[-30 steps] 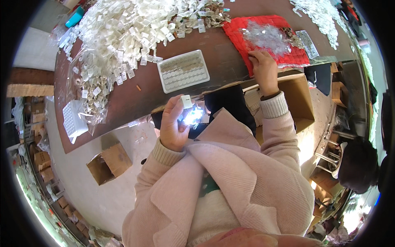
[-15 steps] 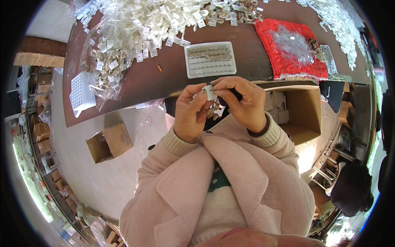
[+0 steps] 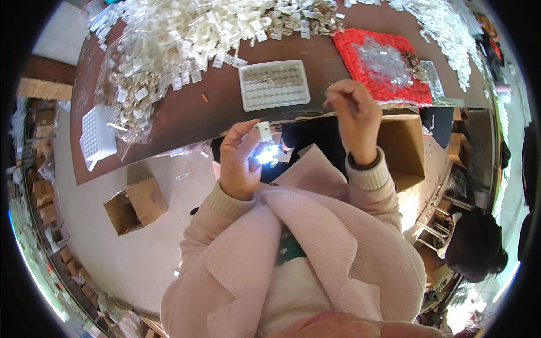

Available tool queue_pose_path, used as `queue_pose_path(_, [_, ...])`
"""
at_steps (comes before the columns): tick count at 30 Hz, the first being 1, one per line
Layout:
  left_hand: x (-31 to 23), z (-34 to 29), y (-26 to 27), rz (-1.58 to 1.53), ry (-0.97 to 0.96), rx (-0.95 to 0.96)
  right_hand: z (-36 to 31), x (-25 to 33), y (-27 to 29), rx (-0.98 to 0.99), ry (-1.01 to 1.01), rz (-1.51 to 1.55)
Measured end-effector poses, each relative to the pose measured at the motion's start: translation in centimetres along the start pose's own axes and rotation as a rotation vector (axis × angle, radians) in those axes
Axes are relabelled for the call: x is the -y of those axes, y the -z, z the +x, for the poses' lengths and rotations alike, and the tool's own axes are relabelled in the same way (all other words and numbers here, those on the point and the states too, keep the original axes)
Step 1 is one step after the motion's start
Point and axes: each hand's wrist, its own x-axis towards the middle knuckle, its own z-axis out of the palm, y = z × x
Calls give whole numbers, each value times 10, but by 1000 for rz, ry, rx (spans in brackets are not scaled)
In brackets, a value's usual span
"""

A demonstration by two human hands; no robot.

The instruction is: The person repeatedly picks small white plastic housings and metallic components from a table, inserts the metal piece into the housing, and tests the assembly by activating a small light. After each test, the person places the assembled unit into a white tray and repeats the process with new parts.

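Note:
My left hand [image 3: 239, 163] is closed, thumb and fingers pinching a small white battery box [image 3: 263, 131]. Below the box, its string of LED lights [image 3: 266, 154] shines bright white, and the glare hides the wire's shape. To the right, my right hand [image 3: 359, 121] is raised apart from the box, near the table edge. Its thumb and finger are pressed together; whatever lies between their tips is too small to make out. A white tray [image 3: 275, 105] with rows of round button cells [image 3: 273, 74] lies on the table just beyond my hands.
A large heap of white battery boxes [image 3: 186, 34] with wires covers the far left of the brown table [image 3: 169, 121]. A red quilted cloth [image 3: 352, 56] holds clear small pieces. White stacked trays [image 3: 97, 135] stand at the left edge. Cardboard boxes [image 3: 147, 200] sit below.
The light string now glows; it was unlit before. My right hand has let go of the battery box and moved up and right, while my left hand keeps hold of it, slightly farther left.

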Motion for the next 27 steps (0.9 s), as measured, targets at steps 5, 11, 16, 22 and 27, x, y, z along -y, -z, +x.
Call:
queue_pose_path(5, [4, 1, -1, 35, 38, -98, 36, -55, 67, -163, -136, -657])
queue_pose_path(11, [7, 3, 0, 32, 39, 11, 35, -92, 87, -139, -166, -820])
queue_pose_path(16, [8, 2, 1, 39, 52, 0, 33, -95, 87, -214, -204, -709])
queue_pose_path(22, [8, 3, -4, 15, 61, -29, 33, -96, 90, -283, -258, -472])
queue_pose_path(27, [5, 1, -5, 9, 92, -69, 31, -68, 83, -276, -216, -229])
